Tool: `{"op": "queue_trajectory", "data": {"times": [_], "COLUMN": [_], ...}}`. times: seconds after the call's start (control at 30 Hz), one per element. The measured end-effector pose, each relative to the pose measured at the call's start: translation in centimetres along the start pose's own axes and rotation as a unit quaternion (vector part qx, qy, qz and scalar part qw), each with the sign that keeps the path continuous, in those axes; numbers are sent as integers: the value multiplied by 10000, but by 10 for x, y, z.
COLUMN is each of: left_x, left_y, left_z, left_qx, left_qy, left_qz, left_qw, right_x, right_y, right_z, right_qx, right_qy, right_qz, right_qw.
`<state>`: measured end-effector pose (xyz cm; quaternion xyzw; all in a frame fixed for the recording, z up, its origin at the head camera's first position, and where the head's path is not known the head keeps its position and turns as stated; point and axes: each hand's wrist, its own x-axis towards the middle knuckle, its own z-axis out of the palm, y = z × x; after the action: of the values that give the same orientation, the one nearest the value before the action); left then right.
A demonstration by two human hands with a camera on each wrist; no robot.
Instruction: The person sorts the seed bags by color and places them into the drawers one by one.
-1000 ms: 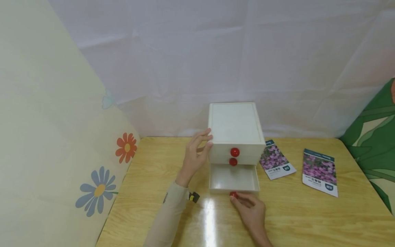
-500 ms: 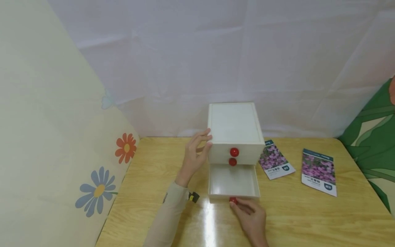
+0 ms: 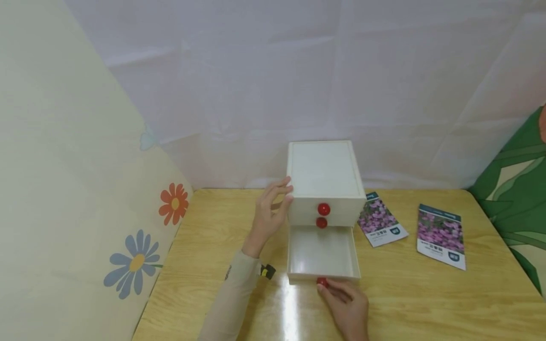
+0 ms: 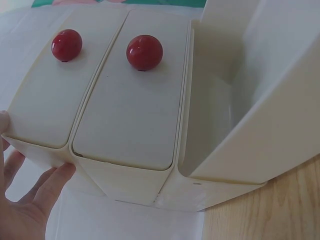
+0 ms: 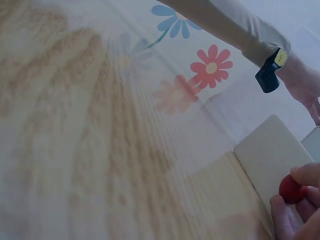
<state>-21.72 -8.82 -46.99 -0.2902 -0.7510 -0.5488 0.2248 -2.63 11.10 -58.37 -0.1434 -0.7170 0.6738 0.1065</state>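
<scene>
A white drawer cabinet (image 3: 325, 170) stands on the table, with round red knobs on its fronts. Its bottom drawer (image 3: 323, 253) is pulled out toward me, and the bare white floor inside shows. My right hand (image 3: 349, 305) pinches that drawer's red knob (image 3: 323, 282) between thumb and fingers; the right wrist view shows the same grip on the knob (image 5: 292, 190). Against the cabinet's left side, near the upper front corner, the fingertips of my left hand (image 3: 269, 215) press. In the left wrist view the two upper drawers, with knobs (image 4: 144, 52), are closed.
Two flower-picture packets lie right of the cabinet: one close beside it (image 3: 381, 220), the other (image 3: 441, 237) farther right. The wooden table (image 3: 426, 303) meets a pale cloth backdrop behind. A dark strapped device (image 3: 268, 272) sits on my left wrist.
My right hand has drawn the bottom drawer farther out toward me by its knob. The left hand has stayed in place on the cabinet's side.
</scene>
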Motion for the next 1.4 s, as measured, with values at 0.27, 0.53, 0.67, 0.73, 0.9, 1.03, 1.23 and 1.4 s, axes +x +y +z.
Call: {"op": "queue_trajectory", "data": {"times": [0.27,0.53,0.67,0.73,0.9,1.03,1.23,1.4], "left_x": [1,2,1,1,0,-1,-1,-1], "left_y": [-1,1,0,-1,-1,-1,-1,-1], "left_z": [1,1,0,0,0,-1,-1,-1], "left_qx": [-12,-21,-19,-29,-40,11,56,51], "left_qy": [58,94,52,39,5,-13,3,-16], "left_qz": [74,-17,-7,-5,-36,-54,23,31], "left_qw": [10000,10000,10000,10000,10000,10000,10000,10000], "right_x": [-9,-14,-16,-18,-23,-27,-28,-28], "right_y": [-1,-4,-1,1,3,1,3,1], "right_z": [1,0,1,2,4,3,4,5], "right_qx": [-222,-155,-90,-13,162,188,362,502], "right_qy": [229,319,398,459,581,609,664,736], "right_qz": [-51,16,-79,-134,-73,77,37,71], "right_qw": [9995,9994,9991,9989,9982,9979,9971,9960]}}
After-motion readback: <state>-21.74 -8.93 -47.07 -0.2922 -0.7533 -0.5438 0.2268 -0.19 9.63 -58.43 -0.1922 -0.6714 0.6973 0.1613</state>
